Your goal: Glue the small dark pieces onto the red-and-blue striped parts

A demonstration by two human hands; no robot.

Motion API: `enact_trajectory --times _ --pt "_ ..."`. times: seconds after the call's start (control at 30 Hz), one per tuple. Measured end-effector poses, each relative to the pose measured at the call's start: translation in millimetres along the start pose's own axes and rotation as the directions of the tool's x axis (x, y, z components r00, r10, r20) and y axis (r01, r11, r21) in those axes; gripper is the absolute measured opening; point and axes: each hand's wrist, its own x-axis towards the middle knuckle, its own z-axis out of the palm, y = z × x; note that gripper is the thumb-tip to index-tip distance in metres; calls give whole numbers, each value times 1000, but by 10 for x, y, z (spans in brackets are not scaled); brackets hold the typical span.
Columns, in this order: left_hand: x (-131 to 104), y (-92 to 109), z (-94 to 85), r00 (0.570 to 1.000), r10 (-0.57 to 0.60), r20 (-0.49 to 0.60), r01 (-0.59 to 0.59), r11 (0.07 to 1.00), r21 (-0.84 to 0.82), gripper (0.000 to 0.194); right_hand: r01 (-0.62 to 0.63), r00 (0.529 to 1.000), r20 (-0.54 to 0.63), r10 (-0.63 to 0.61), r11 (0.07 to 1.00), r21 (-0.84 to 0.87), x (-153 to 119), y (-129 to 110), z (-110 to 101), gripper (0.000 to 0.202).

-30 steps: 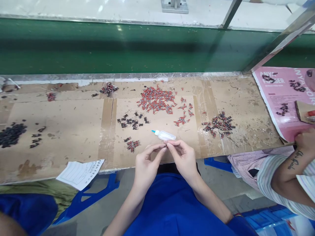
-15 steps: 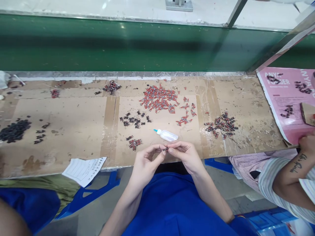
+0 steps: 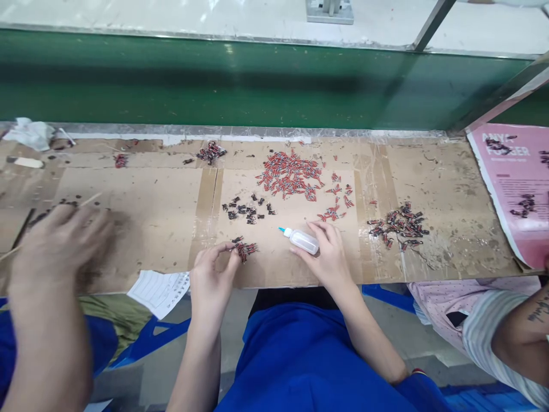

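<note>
My left hand [image 3: 214,277] is at the near edge of the cardboard-covered table, thumb and forefinger pinched on a small dark part [image 3: 234,249]. Its fingertips are right beside a little pile of red-and-black parts [image 3: 247,250]. My right hand [image 3: 326,254] reaches around a clear squeeze bottle [image 3: 303,241] with a blue tip, which lies on its side. Thumb and fingers are spread on either side of the bottle; a firm grip does not show. Beyond are loose black parts [image 3: 246,210] and a large heap of red parts with metal ends [image 3: 289,173].
A co-worker's hand [image 3: 64,234] works at the left, a thin stick by it. At right are a pile of red-and-black parts [image 3: 398,226], a pink sheet [image 3: 501,189] and another person's arm [image 3: 521,326]. A printed paper [image 3: 160,292] overhangs the near edge.
My hands have parted: the left went left to the little pile, the right went to the bottle. The co-worker's hand has come in at left. The view has shifted slightly left.
</note>
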Motion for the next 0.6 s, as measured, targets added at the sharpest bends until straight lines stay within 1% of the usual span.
enact_trajectory --times 0.07,0.17,0.27,0.37,0.43,0.5,0.6 --pt "51 -14 3 998 56 -11 -55 996 73 28 4 999 47 0 997 -76 10 47 59 44" --pt "105 -29 47 995 99 -1 -98 987 129 26 17 997 76 -11 997 -82 -3 68 91 30" --pt "145 -91 101 990 139 15 -139 978 155 23 -11 997 72 10 1000 16 -25 60 56 25" --pt "170 -170 116 975 210 75 -222 949 224 19 -130 991 62 120 972 196 -42 49 -16 28" --pt "191 -193 95 948 286 138 -314 904 289 18 -223 975 73 210 914 339 -50 40 -68 30" --pt "240 -175 65 914 363 180 -403 853 332 20 -297 953 89 290 828 475 -51 33 -112 33" --pt "406 -91 55 861 452 233 -506 806 307 26 -372 910 100 403 684 627 -37 32 -163 37"
